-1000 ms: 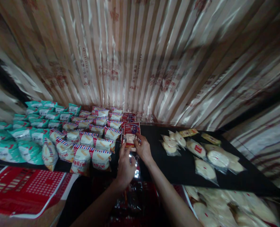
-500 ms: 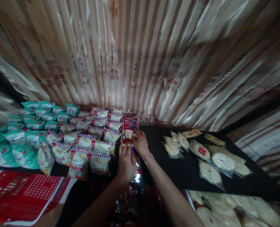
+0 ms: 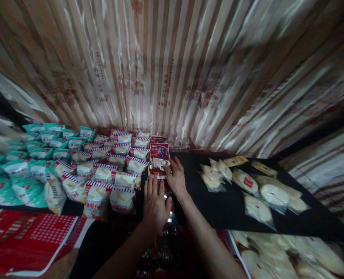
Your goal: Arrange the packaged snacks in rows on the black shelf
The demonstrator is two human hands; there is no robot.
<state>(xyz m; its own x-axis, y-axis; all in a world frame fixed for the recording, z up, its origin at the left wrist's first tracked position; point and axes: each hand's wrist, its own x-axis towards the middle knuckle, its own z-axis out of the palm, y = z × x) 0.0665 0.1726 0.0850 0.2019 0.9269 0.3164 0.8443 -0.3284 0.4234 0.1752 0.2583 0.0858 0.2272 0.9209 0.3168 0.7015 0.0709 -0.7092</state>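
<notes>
A dark red printed snack packet [image 3: 159, 155] lies on the black surface, beside the rows of striped-top snack bags [image 3: 122, 176]. My left hand [image 3: 156, 201] is stretched flat just in front of the packet, its fingertips at the near edge. At the packet's right side is my right hand [image 3: 176, 178], fingers spread, the fingertips touching or very close to it. Behind this packet the tops of similar red ones show. Shiny dark packaging is partly hidden under and between my forearms.
Teal snack bags [image 3: 41, 153] stand in rows at far left, above a red plastic basket [image 3: 29, 240]. Clear-wrapped round pale items [image 3: 259, 211] lie on the black surface [image 3: 212, 209] at right. More fill a white-rimmed container below. A pleated printed curtain [image 3: 172, 69] hangs behind.
My right hand has shifted off the packet's front to its right side, with its fingers opening. My left hand has flattened and spread slightly. The packet stays in its place.
</notes>
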